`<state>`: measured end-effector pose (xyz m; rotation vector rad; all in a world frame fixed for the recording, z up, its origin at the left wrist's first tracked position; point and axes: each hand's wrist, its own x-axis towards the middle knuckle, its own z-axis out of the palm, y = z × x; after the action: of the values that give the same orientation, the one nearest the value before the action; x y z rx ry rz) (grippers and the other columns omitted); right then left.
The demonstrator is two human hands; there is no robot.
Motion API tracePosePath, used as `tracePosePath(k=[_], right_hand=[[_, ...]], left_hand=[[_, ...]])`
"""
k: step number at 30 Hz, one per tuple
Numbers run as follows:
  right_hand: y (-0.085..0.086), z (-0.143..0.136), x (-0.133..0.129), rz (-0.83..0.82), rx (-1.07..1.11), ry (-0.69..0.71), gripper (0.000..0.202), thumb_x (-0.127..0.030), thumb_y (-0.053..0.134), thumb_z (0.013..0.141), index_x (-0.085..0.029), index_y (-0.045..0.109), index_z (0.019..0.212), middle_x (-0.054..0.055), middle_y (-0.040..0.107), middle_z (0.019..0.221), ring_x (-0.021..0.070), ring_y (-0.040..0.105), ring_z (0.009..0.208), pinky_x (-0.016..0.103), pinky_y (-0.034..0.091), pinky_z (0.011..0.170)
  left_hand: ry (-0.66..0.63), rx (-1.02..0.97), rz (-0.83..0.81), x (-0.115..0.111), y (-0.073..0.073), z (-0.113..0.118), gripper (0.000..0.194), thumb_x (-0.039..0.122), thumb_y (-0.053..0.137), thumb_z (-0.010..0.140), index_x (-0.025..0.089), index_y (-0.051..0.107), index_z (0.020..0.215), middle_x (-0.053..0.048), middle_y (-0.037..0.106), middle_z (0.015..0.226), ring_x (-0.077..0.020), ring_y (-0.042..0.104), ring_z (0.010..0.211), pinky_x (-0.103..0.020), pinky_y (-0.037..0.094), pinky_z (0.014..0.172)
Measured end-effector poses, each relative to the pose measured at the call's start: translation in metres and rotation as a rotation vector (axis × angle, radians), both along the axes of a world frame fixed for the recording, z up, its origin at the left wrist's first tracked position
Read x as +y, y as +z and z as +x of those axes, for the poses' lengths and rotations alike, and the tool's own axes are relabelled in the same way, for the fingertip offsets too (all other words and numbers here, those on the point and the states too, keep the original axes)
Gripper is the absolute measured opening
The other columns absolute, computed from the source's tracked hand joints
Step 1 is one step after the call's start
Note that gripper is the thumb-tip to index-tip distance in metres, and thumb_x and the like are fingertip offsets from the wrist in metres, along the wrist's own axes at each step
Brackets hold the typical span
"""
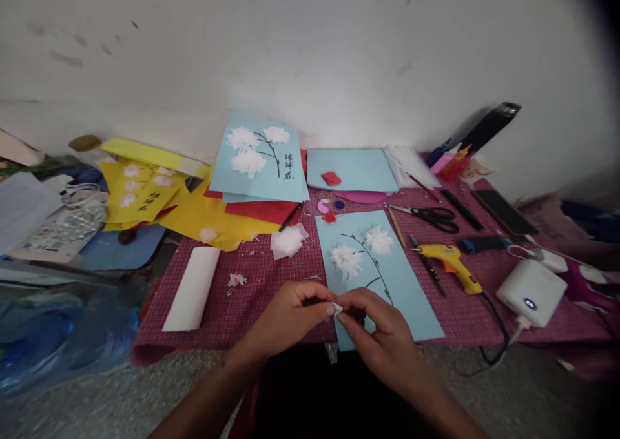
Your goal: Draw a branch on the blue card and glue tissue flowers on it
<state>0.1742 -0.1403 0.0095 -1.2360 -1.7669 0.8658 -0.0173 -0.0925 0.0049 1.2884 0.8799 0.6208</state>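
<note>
Pinched between the fingertips of my left hand (303,313) and my right hand (380,329) is a small folded piece of white tissue paper (336,308). Both hands are closed on it, over the lower left part of a light blue sheet (416,303). That sheet carries a drawn dark branch and two fluffy white paper flowers, one left (346,260) and one upper right (378,239). Left of the sheet lies a stack of white tissue squares (289,241). A small crumpled tissue bit (237,282) rests farther left on the checked cloth.
A yellow hot glue gun (450,261), black scissors (431,216) and a white power bank (531,294) lie on the right. A finished-looking blue flower card (259,158) leans at the back. A white paper roll (192,288) and yellow sheets (217,223) are on the left.
</note>
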Motion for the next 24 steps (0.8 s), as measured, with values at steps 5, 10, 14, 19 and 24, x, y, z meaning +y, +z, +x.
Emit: tracePosePath(k=[5,10,14,19,24], right_hand=[[-0.005,0.004,-0.004,0.016,0.017,-0.021,0.009,-0.018,0.057,0.094,-0.024,0.064,0.095,0.001,0.065,0.086,0.0151,0.06,0.074,0.028,0.048,0.068],[-0.01,0.007,-0.009,-0.092,0.141,-0.105,0.006,-0.022,0.061,0.092,-0.023,0.066,0.089,0.001,0.065,0.083,0.016,0.061,0.076,0.028,0.049,0.069],[-0.021,0.008,-0.013,-0.309,0.381,-0.212,0.01,-0.031,0.07,0.086,-0.021,0.068,0.083,0.001,0.065,0.079,0.0165,0.061,0.074,0.027,0.05,0.067],[-0.041,0.009,-0.015,-0.553,0.607,-0.246,0.02,-0.037,0.076,0.082,-0.019,0.068,0.083,-0.003,0.057,0.066,0.0108,0.048,0.056,0.023,0.04,0.052],[-0.042,0.001,-0.017,-0.596,0.618,-0.229,0.021,-0.038,0.075,0.082,-0.019,0.067,0.086,-0.003,0.056,0.063,0.0103,0.047,0.052,0.023,0.039,0.049]], left_hand=[[-0.014,0.02,0.005,-0.003,0.002,0.006,0.016,0.026,0.065,0.086,0.018,0.075,0.095,-0.004,0.075,0.092,-0.0164,0.067,0.086,-0.028,0.051,0.08],[0.058,0.004,0.089,-0.016,-0.001,0.017,0.031,0.017,0.067,0.08,0.02,0.07,0.111,-0.007,0.071,0.106,-0.0179,0.066,0.095,-0.029,0.053,0.083],[0.211,0.02,0.34,-0.032,-0.011,0.03,0.024,0.012,0.068,0.08,0.022,0.072,0.101,-0.005,0.069,0.099,-0.0171,0.064,0.092,-0.03,0.052,0.083],[0.296,0.004,0.446,-0.038,-0.021,0.036,0.015,0.013,0.065,0.086,0.023,0.073,0.093,-0.003,0.071,0.087,-0.0158,0.065,0.082,-0.029,0.053,0.076],[0.321,0.027,0.42,-0.037,-0.026,0.034,0.013,0.015,0.064,0.088,0.023,0.073,0.091,-0.003,0.072,0.086,-0.0156,0.066,0.08,-0.028,0.053,0.072]])
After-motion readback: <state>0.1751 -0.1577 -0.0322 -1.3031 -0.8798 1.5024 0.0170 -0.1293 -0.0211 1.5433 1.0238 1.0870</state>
